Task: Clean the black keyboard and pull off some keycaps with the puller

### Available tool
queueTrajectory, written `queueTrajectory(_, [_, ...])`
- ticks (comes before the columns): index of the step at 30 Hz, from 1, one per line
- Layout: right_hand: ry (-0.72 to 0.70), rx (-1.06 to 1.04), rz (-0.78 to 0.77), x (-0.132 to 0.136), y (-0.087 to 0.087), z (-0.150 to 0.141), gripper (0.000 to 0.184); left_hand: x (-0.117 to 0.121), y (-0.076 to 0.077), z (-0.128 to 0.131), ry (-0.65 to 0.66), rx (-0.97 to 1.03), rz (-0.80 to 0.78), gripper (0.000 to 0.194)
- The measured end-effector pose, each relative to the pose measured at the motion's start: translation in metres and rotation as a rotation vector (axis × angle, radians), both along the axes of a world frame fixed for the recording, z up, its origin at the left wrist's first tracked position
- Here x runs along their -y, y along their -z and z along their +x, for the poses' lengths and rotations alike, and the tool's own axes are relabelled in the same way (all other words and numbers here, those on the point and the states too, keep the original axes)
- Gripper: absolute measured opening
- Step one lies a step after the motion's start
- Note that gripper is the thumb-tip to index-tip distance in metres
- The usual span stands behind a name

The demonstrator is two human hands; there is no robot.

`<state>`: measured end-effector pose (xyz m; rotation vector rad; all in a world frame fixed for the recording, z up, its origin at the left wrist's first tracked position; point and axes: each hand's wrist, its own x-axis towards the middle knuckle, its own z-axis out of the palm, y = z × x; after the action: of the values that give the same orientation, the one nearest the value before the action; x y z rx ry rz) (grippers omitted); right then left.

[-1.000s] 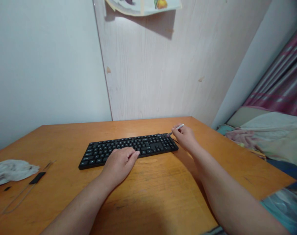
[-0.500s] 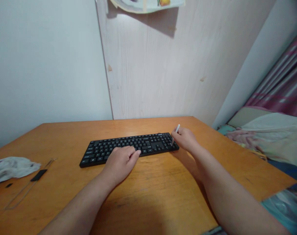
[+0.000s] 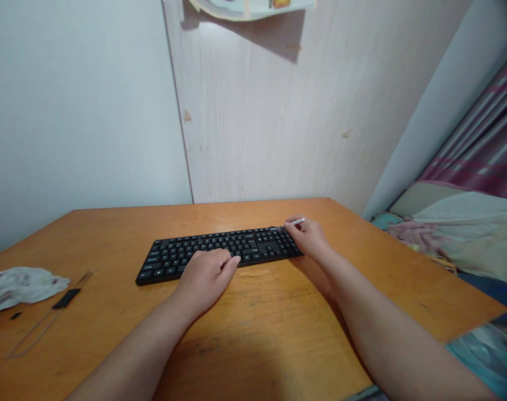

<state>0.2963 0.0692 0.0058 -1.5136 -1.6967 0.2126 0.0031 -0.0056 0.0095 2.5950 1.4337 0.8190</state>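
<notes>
Noted a long black plastic keyboard (image 3: 165, 259) lying flat mid-worktop (image 3: 245, 345), nearer the far edge, left end angled toward the near edge. Found the left hand (image 3: 205, 278) laid over its near side; cannot confirm any hold, fingertips being partly hidden. Found the right hand (image 3: 309, 238) at its far right corner, grip closed in a pinch on a slim white stick-like tool (image 3: 298, 221), leaning low; cannot confirm tip contact. Judged in hand: working the tool along the keys at the right end. Judged to call for a light, steady pinch and a still keyboard. Compared with the frame half a second ago: right hand shifted toward the far edge, tool tipped from steep to nearly flat, left hand unchanged. Noted by the left edge: a crumpled white cloth (image 3: 21, 287).
</notes>
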Motion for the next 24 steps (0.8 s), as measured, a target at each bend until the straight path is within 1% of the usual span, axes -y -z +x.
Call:
queueTrajectory(2, [0.006,0.025,-0.015,-0.001,0.002,0.0,0.023,0.0,-0.001,0.0,0.0,0.008,-0.005,0.044])
queueTrajectory(4, [0.0,0.073,-0.035,0.001,0.0,0.0,0.023,0.0,-0.001,0.0,0.002,0.016,-0.013,0.044])
queueTrajectory(10, [0.029,0.244,-0.09,0.012,-0.017,0.0,0.024,-0.001,0.002,-0.001,0.0,0.024,-0.006,0.043])
queueTrajectory(15, [0.032,0.207,-0.064,0.018,-0.026,0.001,0.023,-0.001,0.003,-0.001,0.004,0.005,0.002,0.044])
queueTrajectory(17, [0.037,0.154,-0.027,0.017,-0.025,0.0,0.025,0.0,0.002,0.0,0.004,0.01,0.003,0.044])
queueTrajectory(20, [-0.006,0.053,0.031,0.012,-0.016,-0.003,0.024,0.0,0.0,0.0,0.008,0.019,-0.004,0.043])
queueTrajectory(24, [-0.073,-0.036,0.018,0.004,0.0,-0.009,0.023,-0.001,0.0,0.0,0.001,0.016,-0.007,0.043])
